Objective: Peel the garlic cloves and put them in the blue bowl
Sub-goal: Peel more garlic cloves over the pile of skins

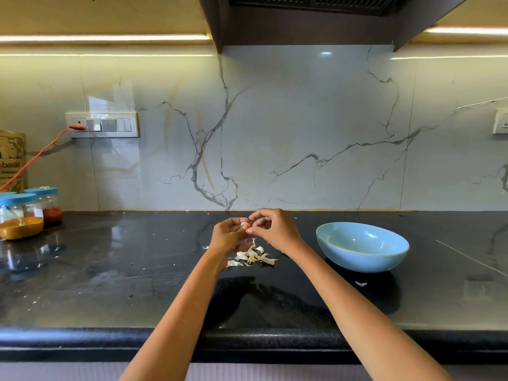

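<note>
Pale garlic clove [244, 224] pinched between left hand [229, 236] and right hand [276, 229]

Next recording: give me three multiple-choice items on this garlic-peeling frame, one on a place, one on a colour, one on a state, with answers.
1. Where does the blue bowl stand relative to the hands?
A. to their right
B. to their left
C. directly beneath them

2. What colour are the jar lids at far left?
A. red
B. blue
C. white

3. What is the state of the garlic clove?
A. lying in the bowl
B. resting on the skins
C. held between both hands

Answers: 1 A, the bowl sits right of the right hand. 2 B, both lids are blue. 3 C, the left hand and right hand pinch it above the skin pile.
</note>
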